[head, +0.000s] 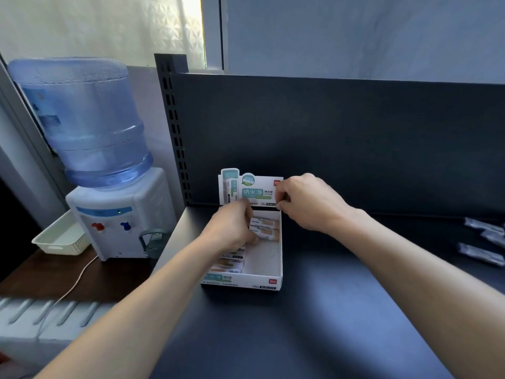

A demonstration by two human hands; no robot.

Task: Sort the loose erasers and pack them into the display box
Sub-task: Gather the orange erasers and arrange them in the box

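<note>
A white display box [269, 270] with a teal-printed upright header card [252, 191] stands on the dark shelf. Wrapped erasers [266, 228] lie stacked at the box's far end, and more erasers [231, 262] fill its left side. My left hand [232, 228] reaches into the box, its fingers closed on an eraser against the far stack. My right hand [306, 203] hovers over the box's far right corner, fingers pinched at the edge of the header card. The box's right half shows bare white floor.
Three wrapped loose erasers [483, 242] lie at the shelf's far right. The dark back panel [328, 138] rises behind the box. To the left, off the shelf, stand a water dispenser [109, 220], a white basket [61, 237] and a small green cup [154, 242].
</note>
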